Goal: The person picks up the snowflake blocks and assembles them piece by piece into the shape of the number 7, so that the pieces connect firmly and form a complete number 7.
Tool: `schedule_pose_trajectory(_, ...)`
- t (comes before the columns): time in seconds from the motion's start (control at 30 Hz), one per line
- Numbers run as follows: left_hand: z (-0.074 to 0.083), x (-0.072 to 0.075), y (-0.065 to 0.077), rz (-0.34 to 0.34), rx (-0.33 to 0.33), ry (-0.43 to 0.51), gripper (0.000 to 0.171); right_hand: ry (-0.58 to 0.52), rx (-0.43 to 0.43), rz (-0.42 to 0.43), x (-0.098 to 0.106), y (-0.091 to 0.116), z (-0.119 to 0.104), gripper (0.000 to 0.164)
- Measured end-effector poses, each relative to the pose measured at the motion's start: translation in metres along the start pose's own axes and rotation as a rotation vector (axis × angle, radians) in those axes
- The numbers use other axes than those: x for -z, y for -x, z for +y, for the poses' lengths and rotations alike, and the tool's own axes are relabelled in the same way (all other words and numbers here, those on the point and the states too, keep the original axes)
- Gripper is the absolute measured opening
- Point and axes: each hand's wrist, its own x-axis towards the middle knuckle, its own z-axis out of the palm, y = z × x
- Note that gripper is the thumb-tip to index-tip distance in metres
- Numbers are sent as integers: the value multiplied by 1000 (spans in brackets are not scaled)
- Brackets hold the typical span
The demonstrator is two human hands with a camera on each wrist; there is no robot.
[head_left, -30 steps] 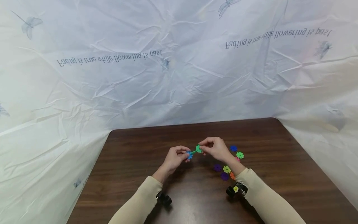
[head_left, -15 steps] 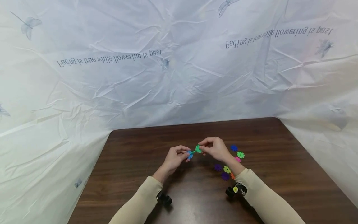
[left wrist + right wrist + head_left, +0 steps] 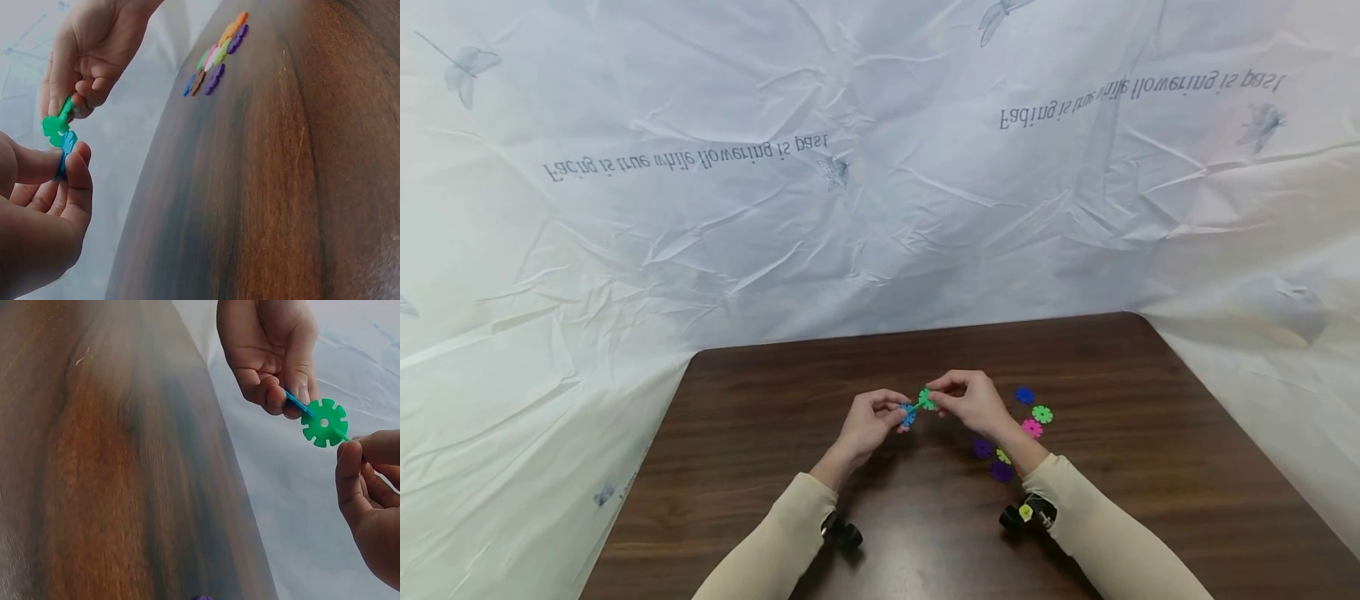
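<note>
My left hand (image 3: 867, 423) pinches a blue notched disc, a snowflake building piece (image 3: 908, 416), between thumb and fingers. Slotted into its edge is a green notched disc (image 3: 324, 423) with a round centre hole, seen face-on in the right wrist view. My right hand (image 3: 973, 404) pinches a second green disc (image 3: 927, 399), which meets the middle green one at its opposite side. The three form a short chain held above the table between both hands. In the left wrist view, the thumb lies along the blue disc (image 3: 67, 153), and my right fingertips partly hide the far green disc (image 3: 65, 110).
Loose discs lie on the brown table (image 3: 760, 475) near the right forearm: blue (image 3: 1025, 396), green (image 3: 1042, 414), pink (image 3: 1032, 428), yellow (image 3: 1003, 456), and two purple, one nearer (image 3: 1001, 472). An orange disc (image 3: 234, 28) shows in the left wrist view. White printed sheeting (image 3: 880, 250) surrounds the table.
My right hand and forearm have shifted slightly left, bringing the green disc nearer the blue one. The pink disc now shows fully, while the forearm covers more of the yellow and orange discs.
</note>
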Motion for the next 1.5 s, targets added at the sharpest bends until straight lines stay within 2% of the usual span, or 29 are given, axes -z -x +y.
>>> schedule_pose_trajectory(0.1, 0, -1, 1, 9, -2, -11, 18, 24, 11, 0, -3, 0, 4, 15)
schedule_pose_trajectory(0.37, 0, -2, 2, -5, 14, -35, 19, 30, -7, 1, -1, -7, 38, 14)
schedule_pose_trajectory(0.6, 0, -2, 2, 7, 8, -31, 19, 12, 14, -26, 2, -8, 41, 14)
schedule_pose_trajectory(0.73, -1, -1, 3, 19, 2, -35, 20, 18, 16, -32, 5, -9, 41, 19)
schedule_pose_trajectory(0.93, 0, -1, 6, 22, 6, -43, 18, 42, 18, 30, 18, -8, 46, 19)
schedule_pose_trajectory(1.27, -2, 0, 5, -1, 16, -31, 20, 177, 51, 113, 53, -1, 60, 19)
schedule_pose_trajectory(1.5, -3, 2, 3, -6, 2, -18, 23, 376, -19, 152, 78, 2, 80, 22)
